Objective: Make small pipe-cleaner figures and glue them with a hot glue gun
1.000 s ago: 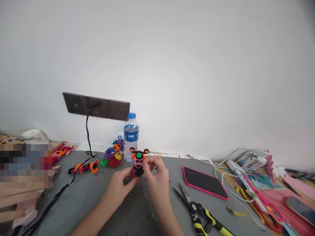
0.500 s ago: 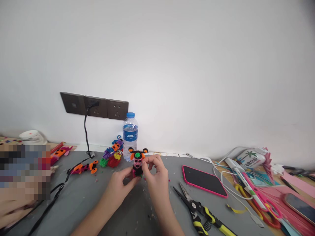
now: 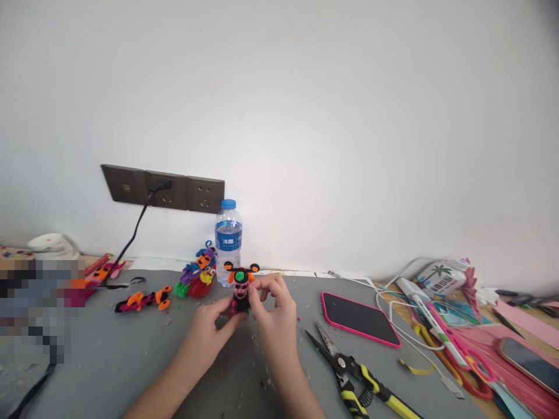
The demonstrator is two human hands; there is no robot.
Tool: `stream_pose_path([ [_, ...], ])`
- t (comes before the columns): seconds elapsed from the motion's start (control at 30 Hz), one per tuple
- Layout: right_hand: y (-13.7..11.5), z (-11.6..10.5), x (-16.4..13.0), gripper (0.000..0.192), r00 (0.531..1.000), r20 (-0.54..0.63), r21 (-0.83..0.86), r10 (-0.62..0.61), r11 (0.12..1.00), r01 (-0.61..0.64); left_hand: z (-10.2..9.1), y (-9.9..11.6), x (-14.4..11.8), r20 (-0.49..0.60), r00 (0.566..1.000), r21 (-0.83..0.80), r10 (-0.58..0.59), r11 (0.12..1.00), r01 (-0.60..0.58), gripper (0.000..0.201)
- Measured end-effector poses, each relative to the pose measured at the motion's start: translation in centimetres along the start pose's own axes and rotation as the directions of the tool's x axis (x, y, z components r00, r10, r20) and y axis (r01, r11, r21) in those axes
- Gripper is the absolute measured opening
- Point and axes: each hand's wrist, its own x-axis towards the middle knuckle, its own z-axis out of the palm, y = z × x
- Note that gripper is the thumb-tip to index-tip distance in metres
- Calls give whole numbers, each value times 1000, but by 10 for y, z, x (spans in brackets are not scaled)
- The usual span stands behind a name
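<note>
A small pipe-cleaner figure (image 3: 241, 286), black and pink with a green top and two orange ears, stands on the grey table mat (image 3: 131, 361) in front of me. My left hand (image 3: 212, 329) pinches its base from the left. My right hand (image 3: 271, 311) grips its body from the right with thumb and fingers. Both forearms reach in from the bottom edge.
A water bottle (image 3: 227, 241) stands just behind the figure, beside finished colourful figures (image 3: 197, 276) and an orange-black one (image 3: 142, 299). Wall sockets (image 3: 163, 191) carry a black cable (image 3: 131, 238). A pink-cased phone (image 3: 358, 319), cutters (image 3: 358, 375), scissors (image 3: 469, 364) and craft clutter lie right. A blurred person is at far left.
The view has drifted slightly, so everything sits a little lower left. The black cable at left has lifted and shifted toward the wall. My hands keep holding the figure, the fingers adjusting slightly.
</note>
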Motion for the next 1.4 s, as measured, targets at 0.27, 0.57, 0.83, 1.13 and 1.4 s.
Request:
stream_pose_path([
  [0.27, 0, 0, 0, 13, 1000, 0, 11, 18, 1000, -18, 0, 0, -1, 8, 1000, 34, 13, 999, -13, 28],
  [0.57, -1, 1, 0, 12, 999, -44, -24, -11, 1000, 10, 2, 1, -1, 21, 1000, 10, -14, 1000, 14, 26],
  [0.83, 1, 0, 0, 12, 999, -29, -31, -35, 999, 34, 1, 4, 0, 11, 999, -69, -45, 997, 46, 20],
  [1.13, 1, -6, 2, 10, 993, -116, 37, -24, 999, 28, -1, 3, 0, 55, 981, -404, -188, 894, 194, 37],
  [1.4, 4, -6, 1, 20, 988, -129, 71, 82, 995, -73, -4, 8, 1, -16, 949, -427, -313, 861, 277, 46],
])
